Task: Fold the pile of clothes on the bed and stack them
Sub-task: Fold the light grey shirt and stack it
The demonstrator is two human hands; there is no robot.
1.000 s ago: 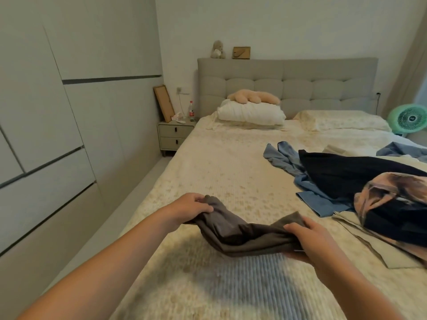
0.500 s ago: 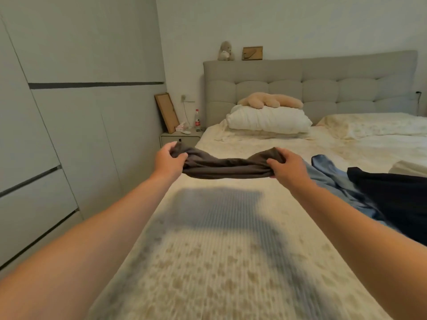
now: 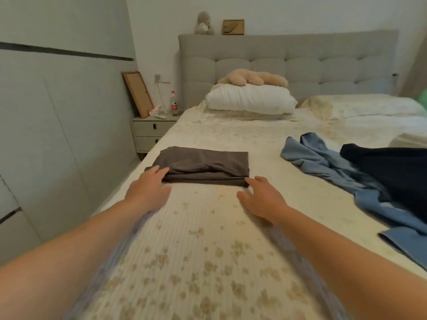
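A dark grey folded garment (image 3: 203, 163) lies flat on the bed (image 3: 208, 262) near its left edge. My left hand (image 3: 149, 190) rests with straight fingers touching the garment's near left corner. My right hand (image 3: 261, 199) lies flat on the sheet, fingertips at the garment's near right corner. To the right, a crumpled blue garment (image 3: 323, 165) and a dark navy garment (image 3: 388, 172) lie unfolded on the bed.
White pillow (image 3: 249, 99) with a beige plush toy (image 3: 251, 78) sits at the headboard, a second pillow (image 3: 360, 107) to its right. A nightstand (image 3: 150, 131) with a bottle stands left of the bed. Wardrobe doors (image 3: 57, 112) line the left wall.
Both hands carried the bunched grey garment forward in the air, then laid it down folded on the bed and let go of it. The view shifted left and forward.
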